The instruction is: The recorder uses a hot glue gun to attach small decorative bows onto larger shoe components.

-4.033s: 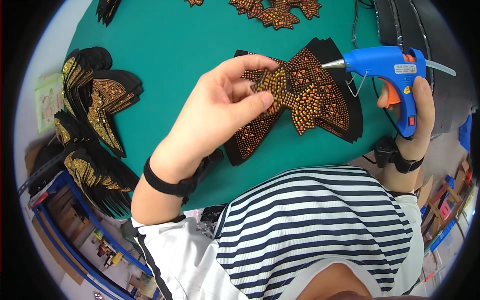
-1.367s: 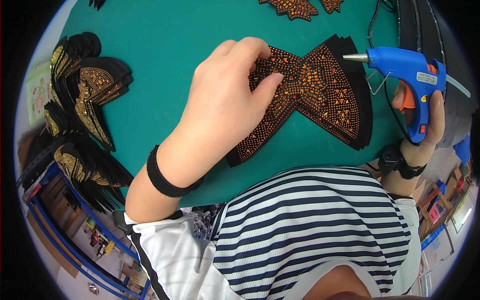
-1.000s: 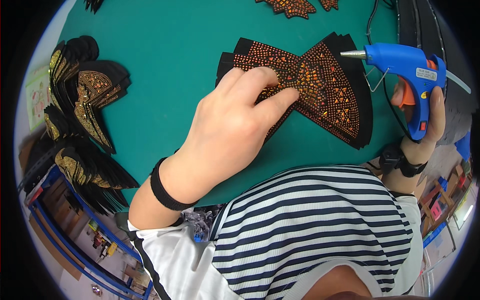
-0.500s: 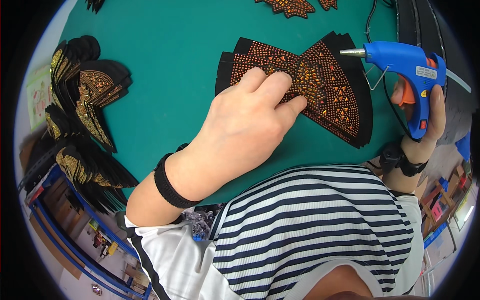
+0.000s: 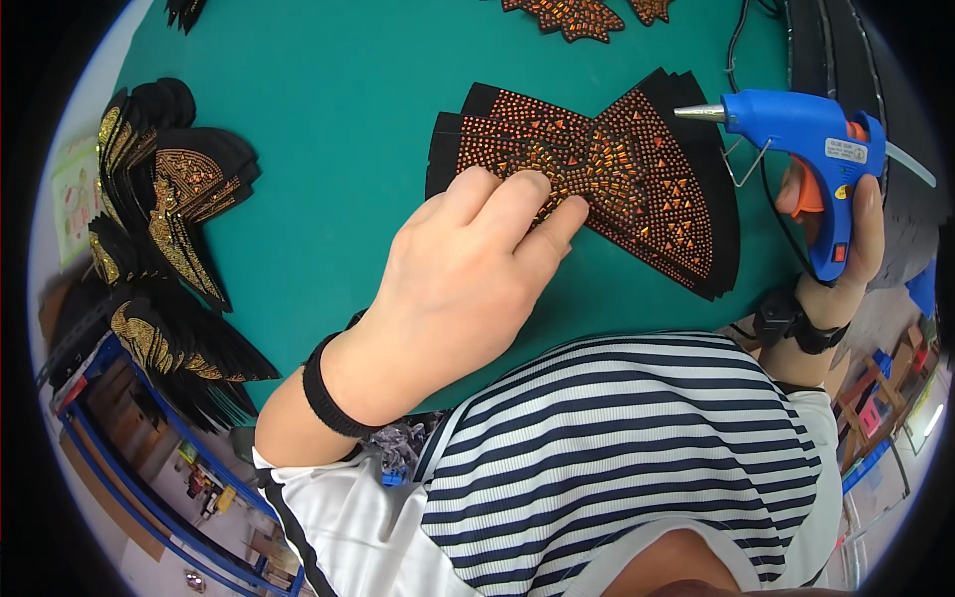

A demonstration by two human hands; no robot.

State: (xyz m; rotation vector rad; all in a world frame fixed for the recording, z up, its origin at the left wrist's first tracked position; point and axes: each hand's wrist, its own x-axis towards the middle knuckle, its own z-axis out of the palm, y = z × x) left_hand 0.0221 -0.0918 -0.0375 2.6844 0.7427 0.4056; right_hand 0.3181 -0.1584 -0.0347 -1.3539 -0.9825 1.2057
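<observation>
Since the previous frame, the left hand [image 5: 463,259] is sliding slightly leftward, curling over the beaded bow [image 5: 676,184] on the table [image 5: 328,199] and hiding part; its grip I cannot tell. The right hand [image 5: 867,234] is gripping the glue gun [image 5: 791,119]. One motif [image 5: 612,174] seems placed, bonding unclear; other motifs [image 5: 572,18] are lying beyond.

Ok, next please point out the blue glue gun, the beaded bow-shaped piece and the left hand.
Blue glue gun [image 5: 789,119]: head view, on the barrel housing.
Beaded bow-shaped piece [image 5: 609,171]: head view, on the beaded middle.
Left hand [image 5: 466,267]: head view, on the back of the hand.
</observation>
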